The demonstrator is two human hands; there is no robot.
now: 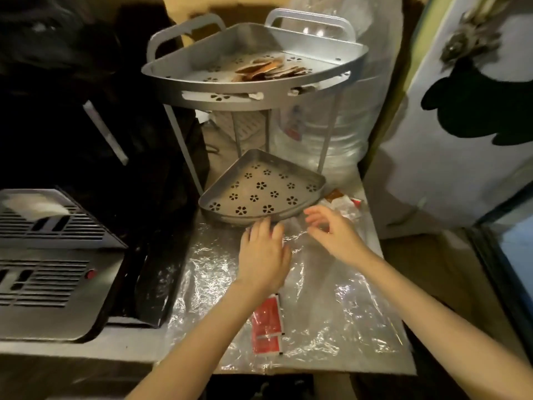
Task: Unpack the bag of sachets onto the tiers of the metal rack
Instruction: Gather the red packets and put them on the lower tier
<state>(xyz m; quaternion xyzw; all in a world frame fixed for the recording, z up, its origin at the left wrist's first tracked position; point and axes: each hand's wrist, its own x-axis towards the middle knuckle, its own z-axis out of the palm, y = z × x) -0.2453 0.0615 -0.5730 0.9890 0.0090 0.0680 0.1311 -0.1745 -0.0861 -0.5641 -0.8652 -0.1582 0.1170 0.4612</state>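
A grey metal corner rack stands at the back of the counter. Its top tier point(331, 57) holds a heap of brown sachets point(271, 70). The bottom tier point(222, 197), with flower-shaped holes, holds nothing. A clear plastic bag point(331, 298) lies flat on the counter in front of the rack. My left hand point(264, 255) rests palm down on the bag, fingers straight, just before the bottom tier. My right hand point(331, 229) hovers beside it with loosely curled fingers and holds nothing. Red sachets point(266, 327) lie by my left wrist. More red and white sachets point(346, 204) lie right of the bottom tier.
A metal appliance with slotted vents point(52, 269) fills the left side. A large clear water bottle wrapped in plastic point(340, 134) stands behind the rack. A white door point(461, 140) closes off the right. The counter's front edge point(317, 370) runs near the bottom of the view.
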